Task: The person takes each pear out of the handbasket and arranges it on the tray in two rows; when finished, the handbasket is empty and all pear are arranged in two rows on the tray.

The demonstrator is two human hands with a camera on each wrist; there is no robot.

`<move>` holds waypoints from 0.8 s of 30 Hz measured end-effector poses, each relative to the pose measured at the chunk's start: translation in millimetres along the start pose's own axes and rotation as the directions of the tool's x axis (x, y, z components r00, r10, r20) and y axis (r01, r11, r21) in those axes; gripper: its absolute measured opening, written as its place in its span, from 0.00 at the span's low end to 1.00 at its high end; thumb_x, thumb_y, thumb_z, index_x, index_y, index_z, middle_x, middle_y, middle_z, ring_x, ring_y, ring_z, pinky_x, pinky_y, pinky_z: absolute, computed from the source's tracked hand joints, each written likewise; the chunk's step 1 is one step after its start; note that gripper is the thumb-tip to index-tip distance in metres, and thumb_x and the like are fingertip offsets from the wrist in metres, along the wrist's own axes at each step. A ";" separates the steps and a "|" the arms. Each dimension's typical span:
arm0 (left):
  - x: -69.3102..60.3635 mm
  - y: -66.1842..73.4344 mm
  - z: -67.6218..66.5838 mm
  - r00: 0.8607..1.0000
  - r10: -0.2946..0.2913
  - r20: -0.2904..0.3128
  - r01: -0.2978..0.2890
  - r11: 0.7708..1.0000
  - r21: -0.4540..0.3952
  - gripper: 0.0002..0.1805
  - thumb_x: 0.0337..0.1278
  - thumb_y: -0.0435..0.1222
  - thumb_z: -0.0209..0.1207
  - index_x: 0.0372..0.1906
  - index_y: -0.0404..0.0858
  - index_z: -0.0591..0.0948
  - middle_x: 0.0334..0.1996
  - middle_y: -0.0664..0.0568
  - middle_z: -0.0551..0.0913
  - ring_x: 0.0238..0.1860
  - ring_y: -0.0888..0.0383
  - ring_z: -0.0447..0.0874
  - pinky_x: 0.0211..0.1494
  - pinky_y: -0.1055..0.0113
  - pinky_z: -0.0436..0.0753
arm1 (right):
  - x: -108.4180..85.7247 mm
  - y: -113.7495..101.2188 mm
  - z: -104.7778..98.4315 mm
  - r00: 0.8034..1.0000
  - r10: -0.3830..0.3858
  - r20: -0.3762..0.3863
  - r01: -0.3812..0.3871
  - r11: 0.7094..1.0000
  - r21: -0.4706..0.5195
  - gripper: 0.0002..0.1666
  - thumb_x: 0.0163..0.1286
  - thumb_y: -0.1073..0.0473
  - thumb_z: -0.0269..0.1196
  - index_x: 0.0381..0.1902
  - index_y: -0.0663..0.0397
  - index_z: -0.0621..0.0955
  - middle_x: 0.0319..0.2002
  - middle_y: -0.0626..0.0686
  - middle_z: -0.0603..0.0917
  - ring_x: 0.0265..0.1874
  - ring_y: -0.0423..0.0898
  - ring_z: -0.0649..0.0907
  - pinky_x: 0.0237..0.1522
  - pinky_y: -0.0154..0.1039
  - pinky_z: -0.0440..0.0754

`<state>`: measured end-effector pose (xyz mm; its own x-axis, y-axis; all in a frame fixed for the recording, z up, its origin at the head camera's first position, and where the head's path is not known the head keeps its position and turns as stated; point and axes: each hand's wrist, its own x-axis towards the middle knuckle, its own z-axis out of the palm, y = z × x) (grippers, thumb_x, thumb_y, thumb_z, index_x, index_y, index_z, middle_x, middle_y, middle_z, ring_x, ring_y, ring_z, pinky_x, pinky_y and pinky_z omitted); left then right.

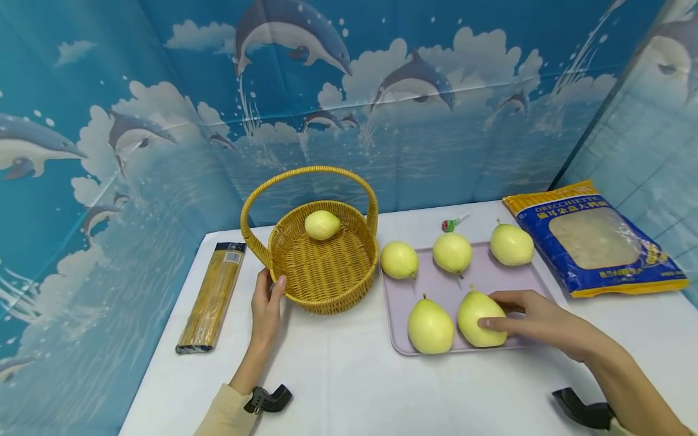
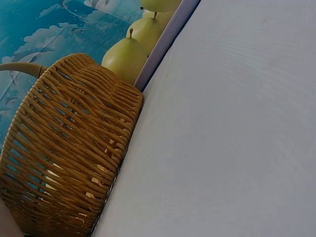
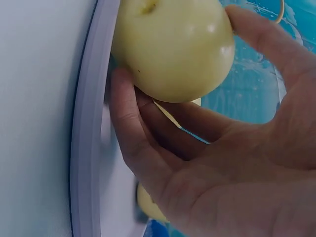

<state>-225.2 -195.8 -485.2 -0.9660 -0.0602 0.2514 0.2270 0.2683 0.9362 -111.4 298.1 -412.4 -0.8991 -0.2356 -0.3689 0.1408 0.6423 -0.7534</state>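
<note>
- Head: right of centre, the right hand (image 1: 537, 324) pinches a pear (image 1: 471, 313) at the tray's (image 1: 485, 281) lower edge; lift straight, clear of the neighbouring pear (image 1: 431, 327). Left of centre, the left hand (image 1: 266, 309) grips the basket (image 1: 327, 266) at its rim; steady it.
- Left wrist: basket at left; cannot tell the fingers' hold.
- Right wrist: thumb and fingers cup the pear, upper centre; press evenly.

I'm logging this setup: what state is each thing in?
Basket: upright, handle raised, one pear inside
Tray: flat, four loose pears on it
Front-right pear: gripped by right hand
Left hand: holding basket's side
Orecchiette bag: lying flat
Long packet: lying flat
Lollipop: lying down
</note>
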 end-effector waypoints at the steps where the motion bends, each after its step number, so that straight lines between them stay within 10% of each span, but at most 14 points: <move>1: 0.1 -1.1 -0.2 1.000 -0.002 -0.001 0.002 1.000 -0.005 0.28 0.80 0.45 0.53 0.77 0.40 0.68 0.73 0.43 0.74 0.76 0.49 0.69 0.80 0.48 0.67 | 0.0 0.5 0.4 1.000 -0.009 -0.001 0.009 1.000 0.008 0.44 0.77 0.41 0.63 0.75 0.70 0.70 0.70 0.69 0.76 0.71 0.71 0.72 0.64 0.68 0.77; 17: -1.5 2.9 -1.2 1.000 0.019 0.009 -0.020 1.000 0.010 0.29 0.81 0.47 0.53 0.77 0.41 0.68 0.73 0.44 0.74 0.76 0.51 0.69 0.80 0.47 0.67 | 1.1 -2.0 9.3 0.989 -0.057 -0.140 0.052 0.998 -0.042 0.42 0.75 0.40 0.65 0.75 0.61 0.71 0.70 0.67 0.77 0.69 0.71 0.74 0.60 0.70 0.78; 24: -1.0 1.1 -0.6 1.000 0.022 0.008 -0.022 1.000 0.002 0.28 0.81 0.47 0.52 0.77 0.41 0.68 0.72 0.45 0.75 0.76 0.53 0.69 0.80 0.51 0.67 | -1.1 -5.9 11.9 0.990 -0.011 -0.140 0.004 0.999 -0.054 0.41 0.74 0.37 0.66 0.71 0.61 0.73 0.63 0.63 0.81 0.62 0.63 0.79 0.52 0.51 0.83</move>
<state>-223.9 -196.1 -484.3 -0.9618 -0.0461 0.2699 0.2480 0.2712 0.9300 -106.3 285.9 -414.0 -0.9499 -0.1383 -0.2803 0.1147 0.6801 -0.7241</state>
